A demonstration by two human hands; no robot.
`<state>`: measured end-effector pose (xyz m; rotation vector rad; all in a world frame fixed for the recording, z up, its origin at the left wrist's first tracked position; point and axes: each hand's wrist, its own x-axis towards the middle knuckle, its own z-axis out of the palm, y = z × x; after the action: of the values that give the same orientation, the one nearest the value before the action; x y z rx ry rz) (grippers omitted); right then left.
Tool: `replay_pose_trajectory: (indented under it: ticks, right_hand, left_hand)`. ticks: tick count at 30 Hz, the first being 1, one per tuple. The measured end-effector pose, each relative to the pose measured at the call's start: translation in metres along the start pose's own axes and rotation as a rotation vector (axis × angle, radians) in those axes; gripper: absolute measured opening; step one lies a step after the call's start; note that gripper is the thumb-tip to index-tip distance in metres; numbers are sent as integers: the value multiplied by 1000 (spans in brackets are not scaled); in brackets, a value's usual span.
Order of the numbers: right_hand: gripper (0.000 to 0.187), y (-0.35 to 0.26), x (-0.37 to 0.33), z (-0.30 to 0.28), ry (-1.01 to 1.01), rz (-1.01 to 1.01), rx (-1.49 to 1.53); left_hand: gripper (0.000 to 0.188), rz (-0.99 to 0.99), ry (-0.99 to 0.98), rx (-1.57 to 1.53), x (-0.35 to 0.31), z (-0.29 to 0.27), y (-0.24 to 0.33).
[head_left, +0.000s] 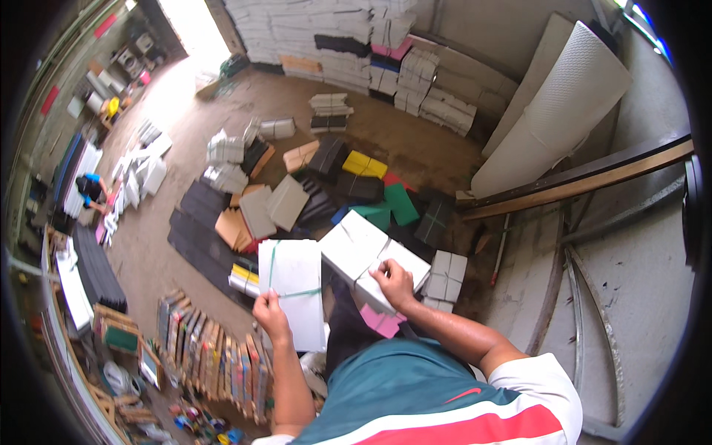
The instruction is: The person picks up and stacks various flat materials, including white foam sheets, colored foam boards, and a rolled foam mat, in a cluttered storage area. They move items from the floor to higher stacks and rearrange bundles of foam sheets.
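Observation:
My left hand point(272, 315) is closed at the left edge of a stack of white sheets point(300, 326), where its green tie string point(300, 293) crosses. Whether the fingers grip the string or the sheets is hard to make out. To the right, my right hand point(393, 283) pinches the dark tie string point(380, 248) on top of a thick white bundle point(345, 241). That bundle lies tilted just in front of my body, its string crossed over the top. Pink sheets point(382, 320) show below it, and a smaller tied white bundle point(446, 274) sits at its right.
Tied bundles in black, yellow point(363, 165), green point(401, 204) and tan cover the floor ahead. White stacks point(304, 30) line the far wall. A large white roll point(552, 107) leans at right. Wooden-edged pieces point(215, 348) stand lower left. Another person point(90, 191) bends over sheets at far left.

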<state>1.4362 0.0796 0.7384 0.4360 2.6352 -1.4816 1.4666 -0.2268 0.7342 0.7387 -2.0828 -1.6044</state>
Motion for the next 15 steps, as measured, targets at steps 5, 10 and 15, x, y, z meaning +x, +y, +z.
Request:
replay_pose_trajectory:
  ticks: [5,10,15]
  right_hand:
    - [39,-32,38,71,-34,33,48]
    - [36,-93,84,103,18,28,43]
    - [35,-131,126,91,114,70,102]
  left_hand:
    - [27,-4,-141,129,66,27,10]
    - [24,-60,-225,49,131,43,9]
    - [24,-38,-263,1,176,77,32]
